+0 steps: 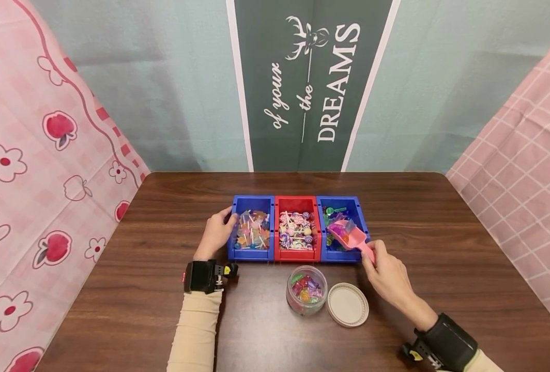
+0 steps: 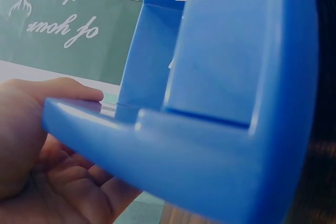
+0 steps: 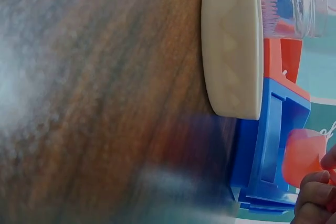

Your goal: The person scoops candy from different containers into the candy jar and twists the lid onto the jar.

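Note:
My left hand (image 1: 216, 233) grips the outer side wall of the left blue bin (image 1: 251, 254), thumb over the rim; the left wrist view shows the thumb (image 2: 73, 87) on the wall's top edge. A pink scoop (image 1: 357, 238) is held by its handle in my right hand (image 1: 388, 274). Shiny colored pieces, purple, orange and clear, lie in the scoop, which is tilted over the right blue bin (image 1: 342, 256). That bin contains green and other colored pieces, partly hidden by the scoop. The right wrist view catches the scoop (image 3: 304, 156) beside the bin.
Between the blue bins stands a red bin (image 1: 298, 256) of small lollipops. In front, an uncapped clear jar (image 1: 303, 310) holds colorful translucent pieces. A cream lid (image 1: 348, 305) lies right beside it on the brown wooden table (image 1: 140, 310). Cloth backdrops surround the table.

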Action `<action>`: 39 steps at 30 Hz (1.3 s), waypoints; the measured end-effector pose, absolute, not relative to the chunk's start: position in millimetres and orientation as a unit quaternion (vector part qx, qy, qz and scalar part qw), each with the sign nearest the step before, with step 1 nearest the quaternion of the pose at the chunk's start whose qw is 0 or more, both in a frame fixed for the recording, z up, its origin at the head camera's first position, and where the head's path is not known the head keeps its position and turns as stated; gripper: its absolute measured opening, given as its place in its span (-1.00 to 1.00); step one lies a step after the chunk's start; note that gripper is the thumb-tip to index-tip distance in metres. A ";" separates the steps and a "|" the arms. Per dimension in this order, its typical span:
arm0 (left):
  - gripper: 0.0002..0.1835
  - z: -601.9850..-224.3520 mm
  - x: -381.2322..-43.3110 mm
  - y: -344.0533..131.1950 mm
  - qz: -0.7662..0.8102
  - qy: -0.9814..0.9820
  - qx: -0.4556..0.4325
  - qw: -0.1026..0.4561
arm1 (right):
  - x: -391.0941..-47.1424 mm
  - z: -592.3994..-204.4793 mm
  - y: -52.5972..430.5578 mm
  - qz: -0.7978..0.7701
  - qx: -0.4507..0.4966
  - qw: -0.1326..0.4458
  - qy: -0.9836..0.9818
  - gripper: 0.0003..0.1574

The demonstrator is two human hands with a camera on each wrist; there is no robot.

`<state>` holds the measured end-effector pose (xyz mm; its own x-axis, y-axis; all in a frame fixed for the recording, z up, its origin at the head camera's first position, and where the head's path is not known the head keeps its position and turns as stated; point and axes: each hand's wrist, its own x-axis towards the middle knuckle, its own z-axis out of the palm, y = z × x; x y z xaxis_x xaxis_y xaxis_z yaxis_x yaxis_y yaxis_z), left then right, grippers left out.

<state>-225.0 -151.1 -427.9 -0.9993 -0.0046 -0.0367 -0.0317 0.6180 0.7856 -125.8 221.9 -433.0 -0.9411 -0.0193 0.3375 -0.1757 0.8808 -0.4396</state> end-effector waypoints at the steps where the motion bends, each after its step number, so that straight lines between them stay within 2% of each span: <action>1: -0.50 -428.0 -225.1 -151.3 0.437 0.899 -0.010 0.017 | -125.8 -433.2 222.2 0.239 0.052 0.165 -0.956 -0.76; 10: -0.49 -427.8 -224.7 -151.3 0.440 0.898 -0.013 0.019 | -123.5 -426.2 226.5 0.244 0.081 0.196 -0.946 -0.75; 19: -0.49 -428.7 -225.3 -151.5 0.445 0.895 -0.015 0.025 | -117.0 -407.7 238.2 0.286 0.164 0.209 -0.921 -0.66; 24: -0.50 -429.8 -225.9 -151.7 0.442 0.897 -0.008 0.015 | -112.2 -397.8 242.5 0.323 0.211 0.174 -0.906 -0.64; 34: -0.49 -430.7 -225.8 -152.2 0.440 0.898 -0.005 0.013 | -103.2 -391.1 245.0 0.382 0.312 0.055 -0.868 -0.63; 39: -0.49 -429.6 -225.3 -151.8 0.443 0.896 -0.006 0.017 | -101.0 -392.0 247.6 0.394 0.341 0.017 -0.854 -0.60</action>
